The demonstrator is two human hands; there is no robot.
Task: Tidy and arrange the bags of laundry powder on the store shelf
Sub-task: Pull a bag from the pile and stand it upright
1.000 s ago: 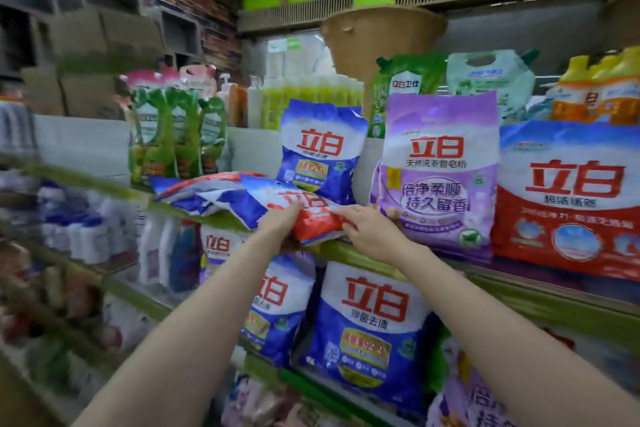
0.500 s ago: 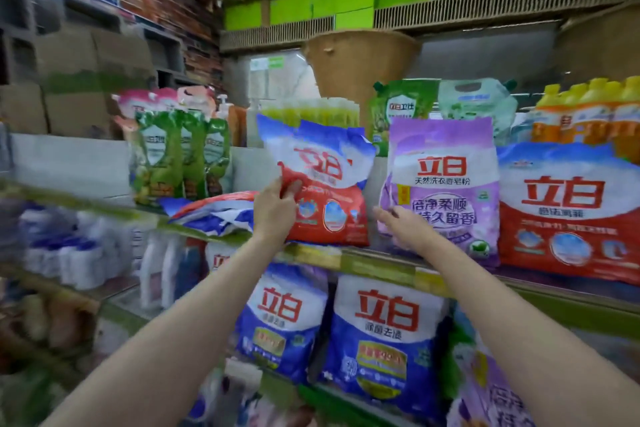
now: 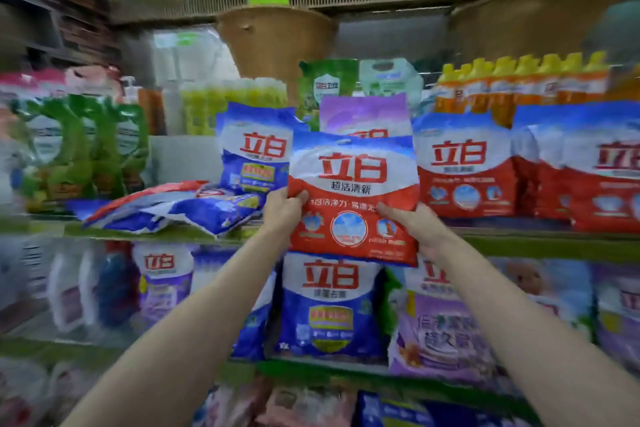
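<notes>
Head view: a red bag (image 3: pixel 353 198) is held upright at centre, off the shelf (image 3: pixel 540 242), gripped at its sides by the left hand (image 3: pixel 282 210) and right hand (image 3: pixel 414 224). More red bags (image 3: pixel 465 166) stand at 3 o'clock; fallen bags (image 3: pixel 173 206) lie at 9. Placement is judged next: a gap beside its matches is needed.

One head-worn camera looks forward, close to the store shelf (image 3: pixel 540 241), with both forearms reaching in from below.
</notes>
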